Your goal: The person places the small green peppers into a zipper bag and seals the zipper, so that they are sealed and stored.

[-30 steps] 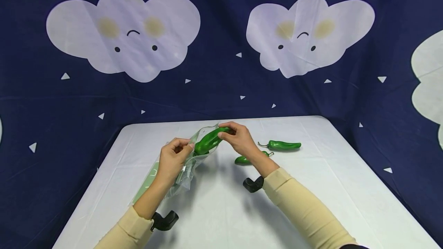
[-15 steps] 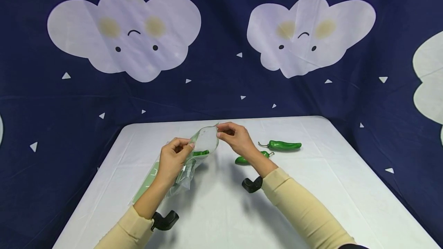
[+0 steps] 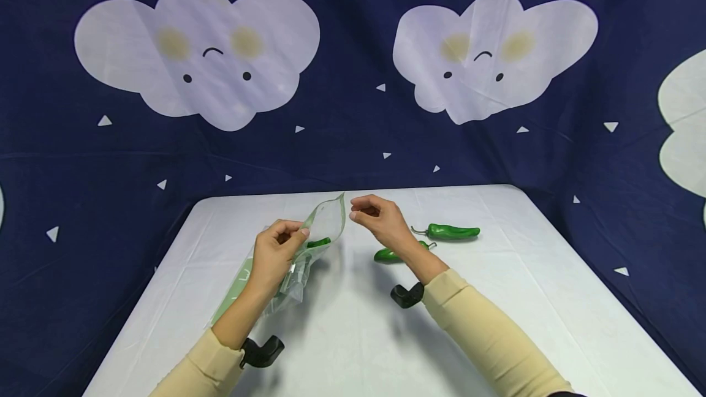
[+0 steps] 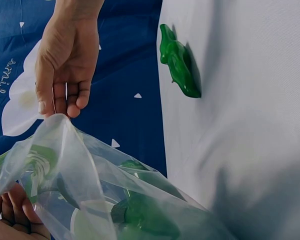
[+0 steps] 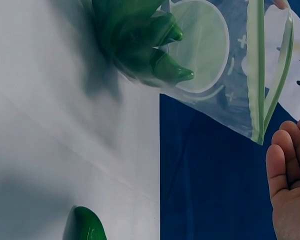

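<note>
My left hand (image 3: 274,254) pinches the near rim of a clear zip bag (image 3: 331,216) with a green edge. The bag's mouth gapes toward the upper right. Several green peppers (image 5: 140,40) lie inside, blurred through the plastic in the right wrist view. My right hand (image 3: 380,219) hovers just right of the bag's far corner, its fingers loosely bent with nothing between them. In the left wrist view, that hand (image 4: 67,65) hangs over the bag's corner and my left hand (image 4: 15,220) shows at the lower left, partly hidden by the plastic.
Two more green peppers lie on the white table (image 3: 358,336): one pepper (image 3: 453,232) at the right, and another pepper (image 3: 388,255) partly behind my right forearm. A dark blue cloth with cloud prints (image 3: 195,57) hangs behind the table.
The pepper that my right hand held in the bag's mouth has dropped inside. My right hand has let go and drawn slightly right, off the bag's rim. The left hand has stayed put.
</note>
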Action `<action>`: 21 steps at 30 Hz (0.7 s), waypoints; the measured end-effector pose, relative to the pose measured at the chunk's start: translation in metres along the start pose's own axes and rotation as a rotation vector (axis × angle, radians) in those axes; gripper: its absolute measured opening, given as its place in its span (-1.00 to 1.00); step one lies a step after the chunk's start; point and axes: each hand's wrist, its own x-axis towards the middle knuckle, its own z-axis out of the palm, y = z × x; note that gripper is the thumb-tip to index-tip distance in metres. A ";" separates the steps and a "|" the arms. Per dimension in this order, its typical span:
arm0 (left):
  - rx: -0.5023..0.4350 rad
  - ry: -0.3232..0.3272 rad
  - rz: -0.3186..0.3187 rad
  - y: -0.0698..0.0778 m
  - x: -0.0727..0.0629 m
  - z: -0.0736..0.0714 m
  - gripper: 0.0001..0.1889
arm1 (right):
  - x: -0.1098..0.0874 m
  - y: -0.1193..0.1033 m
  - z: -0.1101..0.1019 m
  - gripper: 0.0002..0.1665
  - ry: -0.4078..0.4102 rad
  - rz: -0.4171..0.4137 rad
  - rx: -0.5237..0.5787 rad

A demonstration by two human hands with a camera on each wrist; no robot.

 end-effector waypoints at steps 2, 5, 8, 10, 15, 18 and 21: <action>0.001 0.003 0.004 -0.001 0.001 0.000 -0.88 | -0.001 0.001 -0.002 -0.67 0.002 0.004 0.007; 0.002 0.005 0.003 -0.001 0.001 0.000 -0.88 | -0.003 0.003 -0.004 -0.67 0.001 0.019 0.019; 0.001 0.005 0.003 -0.002 0.001 -0.001 -0.88 | -0.005 0.005 -0.007 -0.66 0.000 0.029 0.023; -0.001 0.005 0.003 -0.002 0.001 -0.001 -0.88 | -0.006 0.007 -0.009 -0.66 0.003 0.029 0.023; 0.003 0.007 -0.001 -0.002 0.001 -0.001 -0.89 | -0.007 0.011 -0.013 -0.65 0.012 0.022 0.009; 0.009 0.009 -0.005 -0.001 0.001 -0.001 -0.88 | -0.008 0.013 -0.017 -0.65 0.008 0.029 -0.001; 0.011 0.010 -0.007 -0.001 0.001 -0.001 -0.88 | -0.009 0.014 -0.020 -0.64 -0.005 0.051 -0.006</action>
